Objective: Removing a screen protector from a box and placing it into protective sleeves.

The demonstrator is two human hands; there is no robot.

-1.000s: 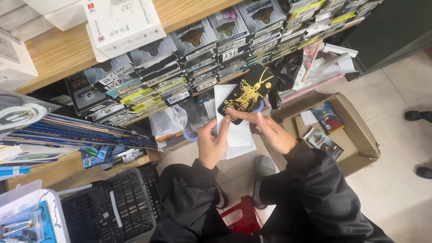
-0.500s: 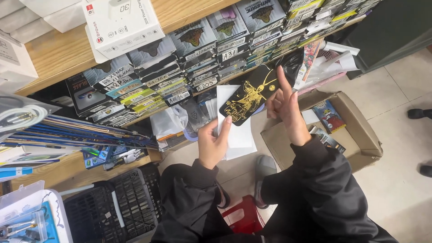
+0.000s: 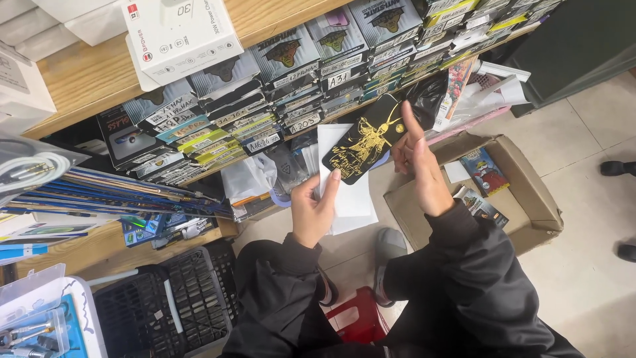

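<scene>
**Black and gold phone case held up between both my hands**

My left hand (image 3: 317, 211) grips a white sleeve (image 3: 344, 179) of paper or thin card, thumb on its front face and fingers curled behind its lower left edge. The black phone case (image 3: 366, 138) with a gold insect figure lies tilted across the top of that sleeve, its lower end touching my left thumb tip. My right hand (image 3: 419, 167) sits at 3 o'clock of the case, fingers mostly straight and the forefinger pointing up along the case's right edge; it touches the case there, though I cannot tell whether it really pinches it.

At 12 o'clock of the case runs a wooden shelf (image 3: 86, 79) packed with rows of boxed phone cases (image 3: 291, 79), labels facing out, and a white charger box (image 3: 179, 33) stands on the plank above. At 4 o'clock of my right hand an open cardboard box (image 3: 530, 199) sits on the tiled floor with a few colourful packets (image 3: 483, 169) inside. At 8 o'clock of my left hand lies a black plastic basket (image 3: 192, 298), and a stack of flat blue packs (image 3: 112, 192) juts out at 9 o'clock. Between my knees, at 6 o'clock, a red stool (image 3: 358, 315) shows
</scene>
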